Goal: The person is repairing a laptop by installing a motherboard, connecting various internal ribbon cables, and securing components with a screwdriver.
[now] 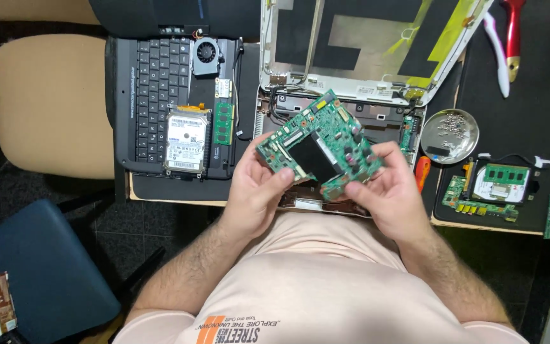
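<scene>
I hold a green laptop motherboard [318, 145] with a black square patch in its middle, tilted above the front edge of the work table. My left hand [257, 186] grips its left lower edge with thumb and fingers. Its right lower corner sits in my right hand [384, 191], whose thumb lies on top. Behind the board lies an opened white laptop shell [358, 57] with foil and black tape inside.
A black laptop base [160, 95] with keyboard carries a hard drive [187, 141], a memory stick [224, 124] and a fan [206, 54]. A round metal dish of screws [448, 135], small green boards [488, 191], red-handled pliers [510, 38] and an orange screwdriver handle [421, 172] lie at right. Chairs stand at left.
</scene>
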